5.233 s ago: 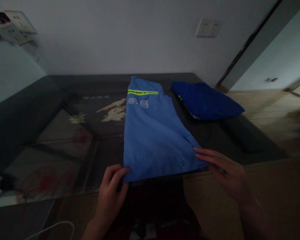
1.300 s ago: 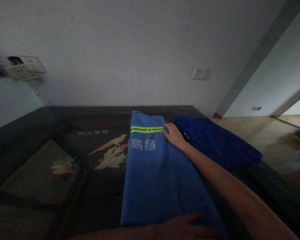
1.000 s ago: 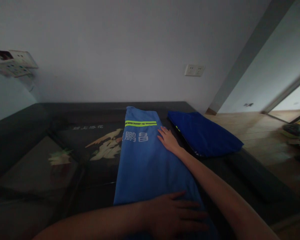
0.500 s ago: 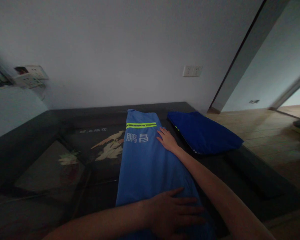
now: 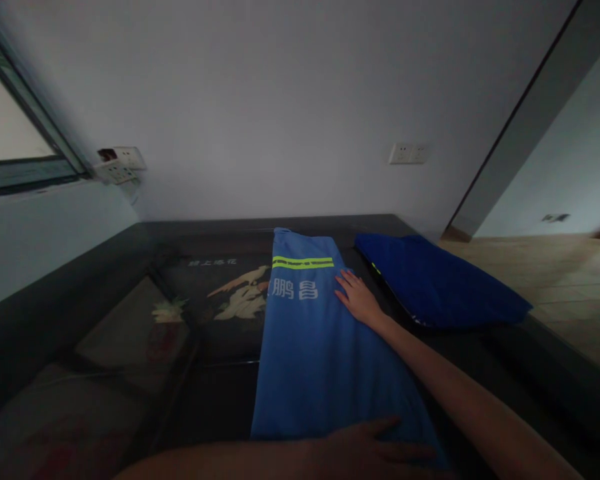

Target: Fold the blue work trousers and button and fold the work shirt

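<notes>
Light-blue garment (image 5: 305, 360) on the dark bench (image 5: 225, 400), reaching near the far edge; a narrow strip separates it from the dark-blue cloth (image 5: 445, 287). Right hand (image 5: 363, 300) unclenched, flat upon the garment; left hand (image 5: 373, 450), fingers spread, over its near end.

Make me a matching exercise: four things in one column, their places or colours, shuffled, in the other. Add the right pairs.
Things:
1. Left hand
2. Right hand
3. Stripe
4. Dark blue bundle

Places or colours:
A. Yellow, across the far part of the light blue cloth
B. On the table, to the right of the light blue cloth
C. At the picture's bottom edge, over the light blue cloth
D. Fingers spread, just right of the white lettering

Pairs: 1-C, 2-D, 3-A, 4-B
</notes>
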Action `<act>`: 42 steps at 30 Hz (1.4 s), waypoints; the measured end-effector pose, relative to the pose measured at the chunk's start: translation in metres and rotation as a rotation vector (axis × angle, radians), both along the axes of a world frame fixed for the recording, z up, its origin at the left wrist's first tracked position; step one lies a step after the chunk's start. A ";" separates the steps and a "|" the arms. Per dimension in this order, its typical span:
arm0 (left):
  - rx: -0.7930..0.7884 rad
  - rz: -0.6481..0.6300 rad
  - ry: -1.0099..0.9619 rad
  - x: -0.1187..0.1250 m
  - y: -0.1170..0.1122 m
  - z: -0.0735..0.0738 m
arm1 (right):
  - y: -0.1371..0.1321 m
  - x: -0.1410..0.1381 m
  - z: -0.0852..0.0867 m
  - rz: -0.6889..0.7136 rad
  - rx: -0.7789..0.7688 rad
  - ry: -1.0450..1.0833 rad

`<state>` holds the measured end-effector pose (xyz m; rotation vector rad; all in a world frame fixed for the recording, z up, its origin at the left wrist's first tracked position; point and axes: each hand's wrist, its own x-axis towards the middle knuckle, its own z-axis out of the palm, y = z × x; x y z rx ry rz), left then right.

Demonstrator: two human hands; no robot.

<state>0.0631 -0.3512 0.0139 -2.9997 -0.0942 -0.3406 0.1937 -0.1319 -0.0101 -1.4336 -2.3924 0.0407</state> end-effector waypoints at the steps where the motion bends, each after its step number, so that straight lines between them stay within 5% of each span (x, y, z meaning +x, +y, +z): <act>1: -0.075 0.006 0.006 0.000 -0.002 0.007 | 0.000 0.000 0.001 -0.001 -0.006 0.009; 5: -0.506 0.065 -0.055 -0.012 0.001 0.046 | -0.009 0.005 0.016 0.003 0.032 0.127; 9: -0.794 0.451 -0.340 -0.057 0.009 0.070 | -0.042 0.031 0.041 0.046 0.034 0.337; 12: -0.872 0.852 -0.571 -0.109 0.005 0.066 | -0.085 0.068 0.055 -0.034 -0.222 0.359; 14: -0.998 0.991 -0.696 -0.141 -0.005 0.055 | -0.117 0.094 0.057 -0.054 -0.435 0.302; 18: -1.432 1.087 -0.744 -0.177 -0.033 0.032 | -0.174 0.123 0.055 -0.089 -0.708 0.262; 23: -1.745 1.111 -0.566 -0.169 -0.049 0.027 | -0.211 0.108 0.064 0.027 -0.853 0.297; 30: -1.653 1.078 -0.427 -0.160 -0.055 0.037 | -0.225 0.100 0.067 0.082 -0.949 0.478; 38: -1.432 1.162 -0.198 -0.159 -0.096 0.032 | -0.265 0.102 0.052 -0.017 -0.889 0.327; 42: -1.363 1.163 -0.079 -0.159 -0.104 0.046 | -0.267 0.107 0.060 -0.095 -0.841 0.204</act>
